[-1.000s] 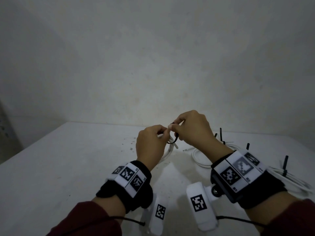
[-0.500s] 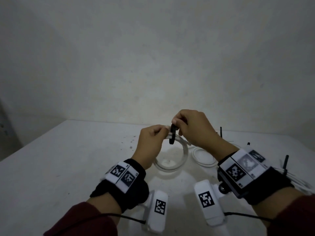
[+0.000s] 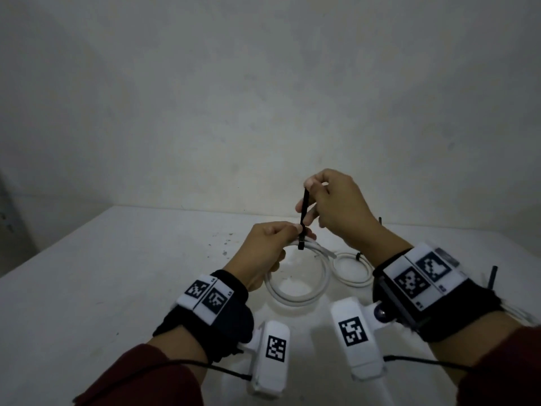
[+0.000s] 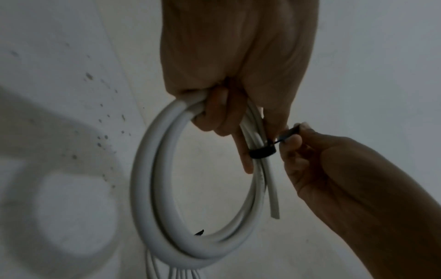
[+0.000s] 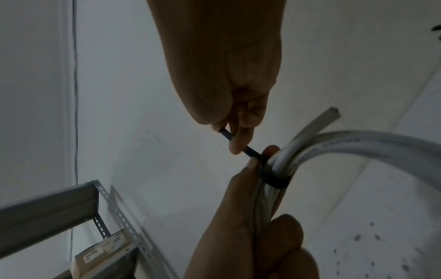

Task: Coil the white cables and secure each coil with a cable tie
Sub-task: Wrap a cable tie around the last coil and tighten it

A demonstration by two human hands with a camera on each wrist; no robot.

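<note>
Above the table (image 3: pixel 87 288) the left hand (image 3: pixel 263 253) grips the coil (image 3: pixel 295 294). The right hand (image 3: pixel 336 209), since a second ago, has risen, pinching the tie (image 3: pixel 304 212) tail; the loop now sits cinched, so this coil looks nearly secured.

The right hand (image 3: pixel 336 206) has pulled the cable tie (image 3: pixel 304 213) tail upward, cinching its loop around the coil (image 3: pixel 298 294).
</note>
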